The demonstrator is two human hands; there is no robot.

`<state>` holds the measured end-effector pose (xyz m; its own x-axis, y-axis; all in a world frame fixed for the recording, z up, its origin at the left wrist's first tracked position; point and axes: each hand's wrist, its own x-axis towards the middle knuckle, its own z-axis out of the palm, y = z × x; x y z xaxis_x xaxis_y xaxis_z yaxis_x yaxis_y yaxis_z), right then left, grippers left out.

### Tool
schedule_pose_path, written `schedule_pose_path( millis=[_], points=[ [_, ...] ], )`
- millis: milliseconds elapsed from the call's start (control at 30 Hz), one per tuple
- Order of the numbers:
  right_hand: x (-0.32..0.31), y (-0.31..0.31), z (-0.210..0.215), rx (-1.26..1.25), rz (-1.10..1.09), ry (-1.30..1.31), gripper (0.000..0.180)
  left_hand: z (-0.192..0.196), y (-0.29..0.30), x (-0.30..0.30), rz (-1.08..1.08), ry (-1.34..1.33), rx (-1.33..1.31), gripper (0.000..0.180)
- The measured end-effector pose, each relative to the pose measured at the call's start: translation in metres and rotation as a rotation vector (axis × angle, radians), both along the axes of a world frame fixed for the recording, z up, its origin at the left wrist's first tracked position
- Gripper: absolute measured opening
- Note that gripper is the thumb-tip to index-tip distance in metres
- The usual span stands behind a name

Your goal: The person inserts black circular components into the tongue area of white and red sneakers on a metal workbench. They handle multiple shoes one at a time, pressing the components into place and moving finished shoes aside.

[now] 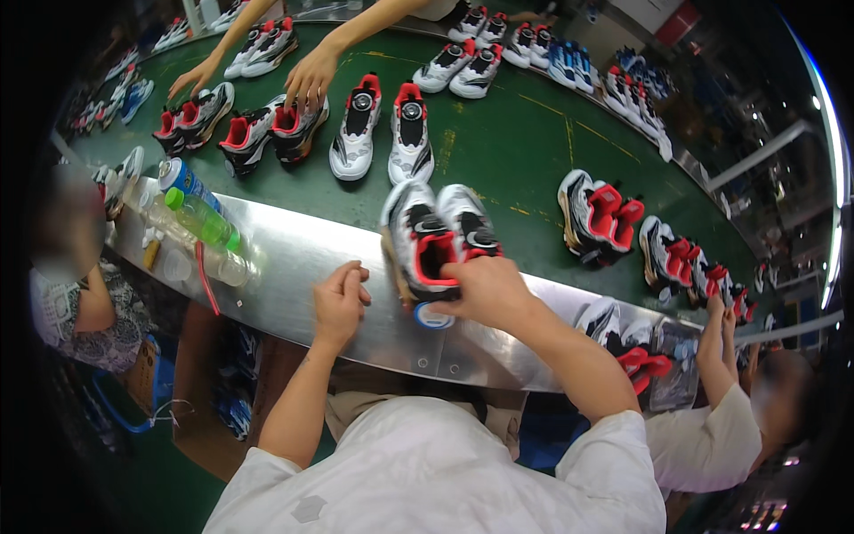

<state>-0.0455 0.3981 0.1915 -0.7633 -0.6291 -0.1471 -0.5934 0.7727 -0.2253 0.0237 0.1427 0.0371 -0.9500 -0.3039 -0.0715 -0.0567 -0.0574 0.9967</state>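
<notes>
My right hand (491,289) grips the heel end of a sneaker (414,233), white and black with a red lining. Its mate (466,214) stands close against it on the right, toes pointing away from me. Both are over the far edge of the steel ledge, slightly blurred. Left of them, my left hand (339,301) hovers over the ledge with its fingers curled in and nothing visible in them. Under my right hand lies a round blue-and-white thing (433,316), partly covered. Just beyond stands another pair of white sneakers (356,133) with dial closures.
A green conveyor belt (507,133) carries several more pairs of sneakers. Bottles (203,218) and a red strip (205,280) lie on the steel ledge (302,245) at left. Across the belt, another person's hands (310,76) touch shoes. Co-workers sit at both sides.
</notes>
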Motion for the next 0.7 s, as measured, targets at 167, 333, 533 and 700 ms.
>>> schedule_pose_path(
  millis=[167,333,533,700],
  points=[
    [-0.073,0.034,0.013,0.04,-0.096,0.182,0.054,-0.01,0.016,-0.001,0.067,0.175,-0.299,0.023],
    [-0.125,0.078,0.006,-0.036,-0.09,0.377,0.058,-0.006,0.014,-0.001,0.047,0.171,-0.227,0.021],
    [-0.151,0.226,0.021,0.567,-0.52,-0.074,0.09,0.0,0.023,-0.002,0.091,0.289,-0.48,0.019],
    [-0.141,0.305,-0.046,0.437,-0.532,-0.089,0.073,0.001,0.028,-0.005,0.09,0.31,-0.488,0.017]
  ],
)
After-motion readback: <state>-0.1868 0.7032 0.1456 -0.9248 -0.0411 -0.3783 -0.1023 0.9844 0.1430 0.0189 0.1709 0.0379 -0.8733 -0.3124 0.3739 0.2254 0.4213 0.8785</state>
